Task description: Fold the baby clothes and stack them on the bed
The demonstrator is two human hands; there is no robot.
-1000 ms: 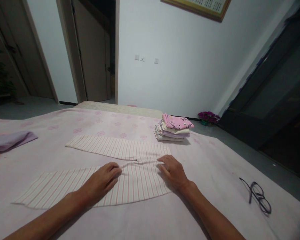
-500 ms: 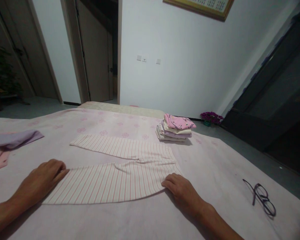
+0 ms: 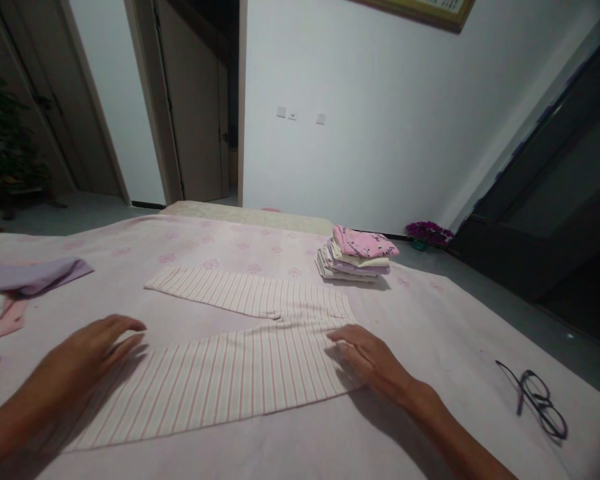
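Note:
A pair of white trousers with pink stripes lies spread on the bed, legs pointing left and waist at the right. My left hand hovers just above the lower end of the near leg, thumb and fingers apart, with nothing between them. Over the waist end, my right hand is open with its fingers loosely stretched; whether its fingertips touch the cloth I cannot tell. The far leg lies flat, and small wrinkles show near the crotch.
A stack of folded clothes, pink on top, stands beyond the waist. Black-framed glasses lie on the right. Loose purple cloth and pink pieces are at the left. The pale pink bedsheet has an edge at the right.
The near leg has come closer to me and lies straighter. Both hands have let go of the cloth; the right one has moved slightly up and over the waist.

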